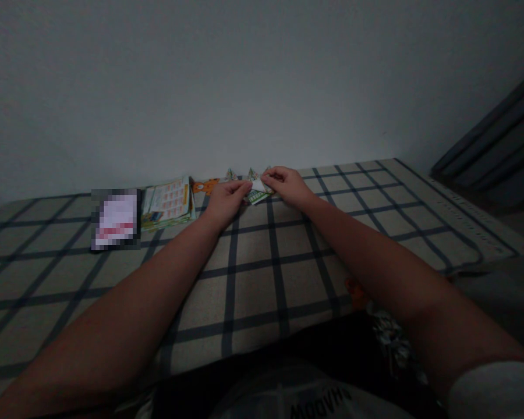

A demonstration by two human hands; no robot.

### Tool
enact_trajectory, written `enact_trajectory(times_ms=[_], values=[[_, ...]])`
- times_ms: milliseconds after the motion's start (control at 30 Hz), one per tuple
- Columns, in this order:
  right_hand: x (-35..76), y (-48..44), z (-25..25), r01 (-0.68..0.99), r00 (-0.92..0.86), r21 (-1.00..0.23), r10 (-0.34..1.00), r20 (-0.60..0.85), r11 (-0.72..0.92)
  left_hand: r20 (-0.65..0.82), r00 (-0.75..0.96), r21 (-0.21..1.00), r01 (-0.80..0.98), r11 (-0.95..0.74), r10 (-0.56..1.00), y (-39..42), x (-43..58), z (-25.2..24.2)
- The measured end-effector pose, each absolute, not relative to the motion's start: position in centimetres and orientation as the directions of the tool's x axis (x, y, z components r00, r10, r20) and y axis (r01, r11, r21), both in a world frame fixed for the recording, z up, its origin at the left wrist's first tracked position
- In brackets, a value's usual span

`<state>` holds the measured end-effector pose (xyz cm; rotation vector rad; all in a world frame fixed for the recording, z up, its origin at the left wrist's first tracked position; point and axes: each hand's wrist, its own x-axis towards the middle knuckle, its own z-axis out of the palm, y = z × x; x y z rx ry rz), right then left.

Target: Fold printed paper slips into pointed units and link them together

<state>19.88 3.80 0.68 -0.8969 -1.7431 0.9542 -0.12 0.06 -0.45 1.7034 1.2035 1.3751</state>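
Observation:
Between my hands is a small folded piece of paper [258, 193], green and printed below with a white flap on top. My left hand [227, 201] pinches its left edge between thumb and finger. At the opposite side, my right hand [287, 183] grips the paper with closed fingertips. Just behind it, small pointed folded-paper pieces stand near the wall, among them one at the left [231, 174] and one in the middle [252, 173]; another is partly hidden by my right hand.
A stack of printed paper sheets [168, 201] lies to the left, beside a dark-edged device with a blurred screen [117, 220]. Everything rests on a checked tablecloth [257, 291]. A pale wall [253, 81] rises behind, and dark curtain-like folds [493, 134] hang at the right.

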Motion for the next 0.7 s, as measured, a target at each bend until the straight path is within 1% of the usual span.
enact_trajectory(times_ms=[167,300,400,500,633,700], values=[[19.9,3.9,0.6,0.217,-0.321,-0.856,0.862,0.392,0.470,0.335,0.050,0.908,0.248,-0.337,0.941,0.2,-0.2,-0.8],[19.9,4.1,0.4,0.246,-0.336,-0.838,0.854,0.398,0.487,0.323,0.062,0.908,0.262,-0.328,0.944,0.6,-0.4,-1.4],[19.9,4.2,0.3,0.235,-0.339,-0.838,0.849,0.405,0.493,0.311,0.071,0.916,0.241,-0.319,0.948,0.7,-0.4,-1.5],[19.9,4.1,0.5,0.229,-0.336,-0.849,0.857,0.391,0.477,0.287,0.058,0.918,0.269,-0.291,0.956,0.5,-0.2,-1.3],[19.9,4.0,0.6,0.176,-0.334,-0.873,0.862,0.381,0.455,0.307,0.050,0.901,0.305,-0.307,0.951,0.3,-0.1,-0.9],[19.9,3.9,0.6,0.146,-0.342,-0.895,0.870,0.355,0.422,0.318,0.041,0.897,0.310,-0.315,0.947,0.3,-0.2,-0.8]])
